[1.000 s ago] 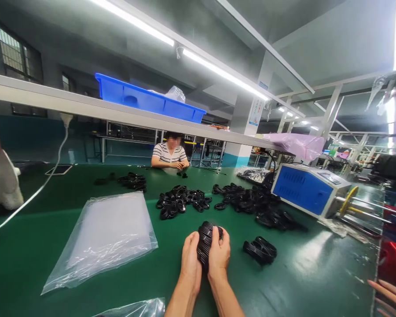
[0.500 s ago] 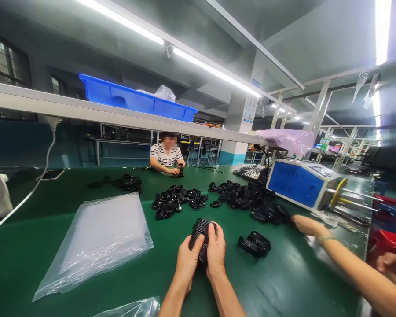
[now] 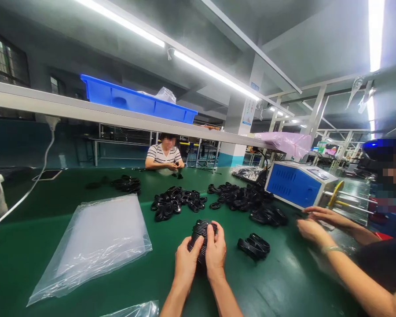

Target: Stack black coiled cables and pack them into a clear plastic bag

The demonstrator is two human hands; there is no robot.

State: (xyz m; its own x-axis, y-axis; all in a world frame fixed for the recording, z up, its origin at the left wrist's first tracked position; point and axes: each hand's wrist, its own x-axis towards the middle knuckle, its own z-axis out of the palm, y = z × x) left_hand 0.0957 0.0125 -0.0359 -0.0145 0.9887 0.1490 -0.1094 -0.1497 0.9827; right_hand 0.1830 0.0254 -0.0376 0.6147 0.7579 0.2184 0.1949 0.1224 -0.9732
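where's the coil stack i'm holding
Head view, low centre: the stack of black cable coils is clasped between the left hand and right hand over the green table, a smaller coil bundle to its right.

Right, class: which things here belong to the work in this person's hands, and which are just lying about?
In hand: stack of black coils, gripped between left hand and right hand; small bundle beside them; heaps of black coils behind; clear bags, probably.
Lying about: blue bin on the shelf; blue machine; white cable.
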